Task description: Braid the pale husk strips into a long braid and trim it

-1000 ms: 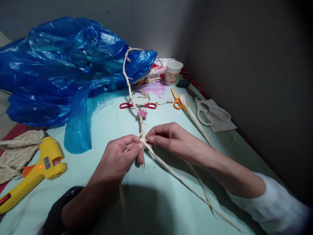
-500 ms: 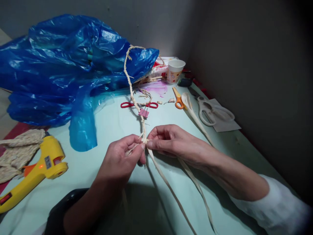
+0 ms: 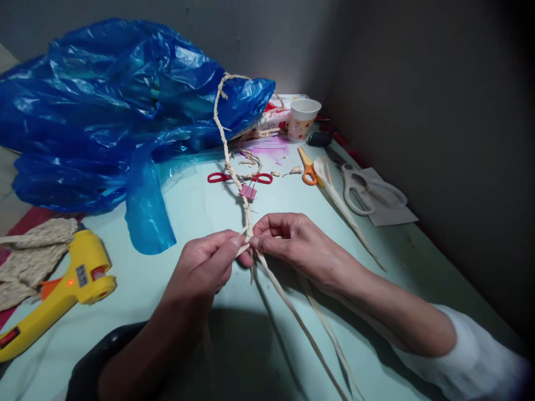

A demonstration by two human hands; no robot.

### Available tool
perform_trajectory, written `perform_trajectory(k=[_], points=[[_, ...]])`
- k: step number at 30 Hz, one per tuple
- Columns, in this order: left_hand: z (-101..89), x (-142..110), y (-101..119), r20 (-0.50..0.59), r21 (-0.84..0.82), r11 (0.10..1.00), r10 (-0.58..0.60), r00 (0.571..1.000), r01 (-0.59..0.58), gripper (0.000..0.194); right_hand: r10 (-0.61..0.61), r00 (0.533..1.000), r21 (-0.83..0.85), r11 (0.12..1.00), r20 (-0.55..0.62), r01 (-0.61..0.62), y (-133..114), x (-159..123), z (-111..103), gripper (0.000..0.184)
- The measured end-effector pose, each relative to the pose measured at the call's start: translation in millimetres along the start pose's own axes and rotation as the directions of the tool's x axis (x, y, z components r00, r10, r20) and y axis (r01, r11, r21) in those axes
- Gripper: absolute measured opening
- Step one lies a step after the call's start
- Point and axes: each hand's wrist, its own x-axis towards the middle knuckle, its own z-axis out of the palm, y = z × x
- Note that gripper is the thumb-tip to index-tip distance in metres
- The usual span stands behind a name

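A pale braided cord [image 3: 223, 131], apparently of straw or raffia, runs from the blue bag down to my fingers. A small pink clip [image 3: 248, 192] sits on it, above my hands. My left hand [image 3: 211, 259] pinches a strand just left of the cord's lower end. Thumb and fingers of my right hand [image 3: 288, 239] are closed on strands at the same spot, almost touching the left fingertips. From there a loose strand [image 3: 288, 303] trails toward the lower right, and a second one hangs below my right hand. The exact crossing between the fingertips is partly hidden.
A blue plastic bag [image 3: 104, 111] fills the back left, near a yellow glue gun [image 3: 71, 295] and woven pieces [image 3: 37, 259]. Red-handled scissors [image 3: 219, 177] lie behind the clip. Orange scissors [image 3: 308, 167], white scissors [image 3: 355, 192] and a paper cup [image 3: 303, 120] stand toward the right wall.
My left hand has turned slightly, and its strand now shows pulled across the cord's end. My right hand stays almost in place. The whole view has shifted a little.
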Motion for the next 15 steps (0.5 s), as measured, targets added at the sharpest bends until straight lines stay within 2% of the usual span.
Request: perform_trajectory(k=[3,12,15], points=[[-2.4,4.1,1.8,0.028,-0.065,0.996,-0.065,0.997,0.067,0.026,0.011,1.000,0.037,0.999,0.028,-0.012,0.1,0.4,-1.4,0.014],[3.2,3.6,2.2,-0.048,-0.130,0.991,-0.043,0.998,0.037,0.015,-0.008,1.000,0.060,0.998,0.030,0.007,2.0,0.4,-5.1,0.019],[3.1,3.5,1.5,-0.033,-0.154,0.987,-0.058,0.998,0.053,0.014,0.000,1.000,0.079,0.997,0.030,-0.002,2.5,0.7,-5.2,0.017]])
